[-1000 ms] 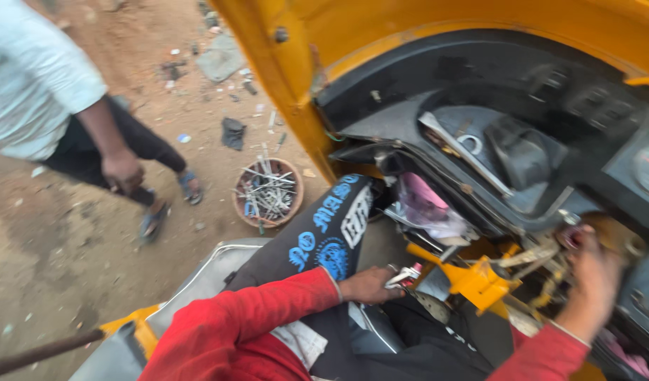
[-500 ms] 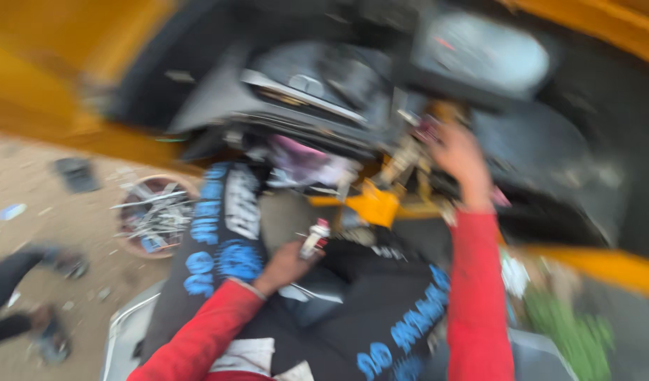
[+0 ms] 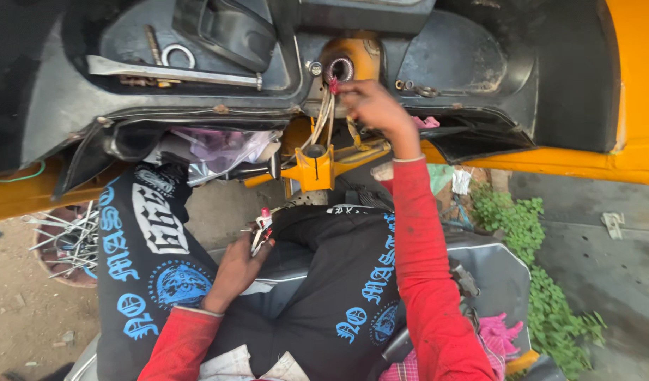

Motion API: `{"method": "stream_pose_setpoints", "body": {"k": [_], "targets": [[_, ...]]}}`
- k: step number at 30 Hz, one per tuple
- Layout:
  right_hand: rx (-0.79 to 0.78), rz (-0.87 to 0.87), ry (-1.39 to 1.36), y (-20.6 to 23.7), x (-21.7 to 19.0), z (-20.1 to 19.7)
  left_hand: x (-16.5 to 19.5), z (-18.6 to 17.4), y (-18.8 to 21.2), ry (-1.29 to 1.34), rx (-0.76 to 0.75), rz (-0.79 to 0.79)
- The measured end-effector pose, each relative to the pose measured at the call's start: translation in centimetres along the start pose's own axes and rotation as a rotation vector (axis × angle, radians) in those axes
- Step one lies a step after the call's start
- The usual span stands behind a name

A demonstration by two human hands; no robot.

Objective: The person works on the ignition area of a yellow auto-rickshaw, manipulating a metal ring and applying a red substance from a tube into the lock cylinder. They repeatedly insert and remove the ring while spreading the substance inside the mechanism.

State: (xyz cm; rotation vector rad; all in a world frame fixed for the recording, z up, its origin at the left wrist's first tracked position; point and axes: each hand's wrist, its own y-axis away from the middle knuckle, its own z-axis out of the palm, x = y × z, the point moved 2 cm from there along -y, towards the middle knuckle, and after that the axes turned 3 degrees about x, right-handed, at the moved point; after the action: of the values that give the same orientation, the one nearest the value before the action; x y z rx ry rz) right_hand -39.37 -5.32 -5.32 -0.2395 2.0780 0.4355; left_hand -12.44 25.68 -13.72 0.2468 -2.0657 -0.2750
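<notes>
Wires (image 3: 323,116) pinched by right hand (image 3: 372,107) at round socket (image 3: 339,68): thin, limp, fragile; best held nr ends. Left hand (image 3: 238,267) clasped round pliers (image 3: 261,229).

right hand (image 3: 372,107) pinching wires (image 3: 323,116) at dashboard hole (image 3: 338,69) | left hand (image 3: 240,264) holding small tool (image 3: 261,229)

Crumpled clear plastic bag (image 3: 222,152), purplish inside, tucked under black dashboard (image 3: 451,63), left of centre.
</notes>
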Motion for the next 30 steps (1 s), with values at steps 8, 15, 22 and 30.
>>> {"method": "stream_pose_setpoints", "body": {"k": [8,15,22,30], "targets": [[0.113,0.177,0.038,0.4,-2.6,-1.1,0.9,-1.0,0.0,-0.023,-0.048,-0.071],[-0.007,0.109,-0.405,0.2,-2.8,-0.6,1.3,-1.6,-0.3,0.003,-0.042,0.001],[0.089,0.198,-0.198,-1.9,-1.4,1.0,1.5,-1.9,-0.1,0.01,-0.094,-0.064],[0.316,-0.279,0.519,-1.0,-3.4,1.7,1.8,-2.2,-0.1,-0.043,-0.083,-0.015]]}}
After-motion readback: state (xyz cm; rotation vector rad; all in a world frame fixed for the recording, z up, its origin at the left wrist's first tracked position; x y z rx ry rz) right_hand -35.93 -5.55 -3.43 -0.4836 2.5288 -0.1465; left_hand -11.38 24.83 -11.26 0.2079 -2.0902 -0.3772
